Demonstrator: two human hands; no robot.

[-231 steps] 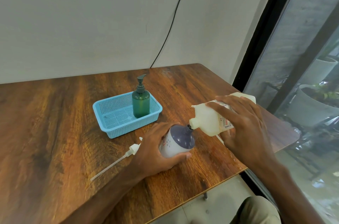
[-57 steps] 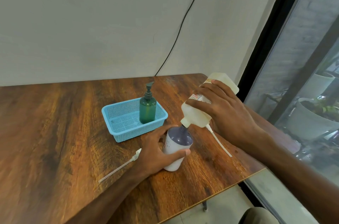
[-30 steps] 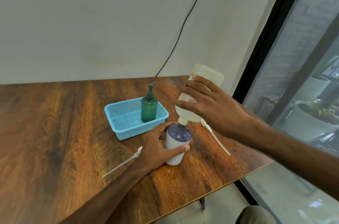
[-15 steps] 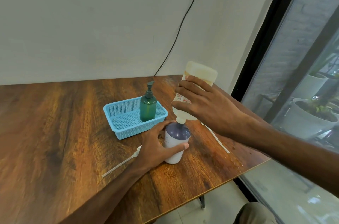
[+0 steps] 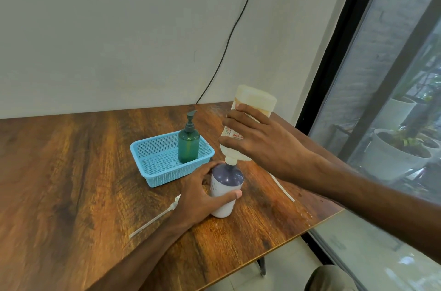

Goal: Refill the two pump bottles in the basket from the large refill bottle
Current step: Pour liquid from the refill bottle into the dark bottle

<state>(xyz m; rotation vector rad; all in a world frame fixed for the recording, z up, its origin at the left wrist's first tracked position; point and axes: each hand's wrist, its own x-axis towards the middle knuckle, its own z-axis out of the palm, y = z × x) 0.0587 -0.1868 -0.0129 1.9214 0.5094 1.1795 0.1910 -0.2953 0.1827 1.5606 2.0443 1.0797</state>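
My left hand (image 5: 199, 197) grips a white pump bottle with a purple top (image 5: 225, 189) standing upright on the table, its pump removed. My right hand (image 5: 260, 145) holds the large cream refill bottle (image 5: 250, 109) upside down, its nozzle set in the white bottle's neck. A green pump bottle (image 5: 189, 141) stands in the blue basket (image 5: 152, 164) just behind. One white pump with its tube (image 5: 155, 219) lies left of my left hand. Another white tube (image 5: 282, 189) lies under my right forearm.
The wooden table (image 5: 71, 183) ends close on the right and front, near the white bottle. A black cable (image 5: 226, 45) runs down the wall behind. A glass window with plant pots (image 5: 391, 157) outside is at the right.
The refill bottle has swung from lying almost sideways to standing nearly upside down over the white bottle. My left hand has kept its hold and the white bottle now stands straight.
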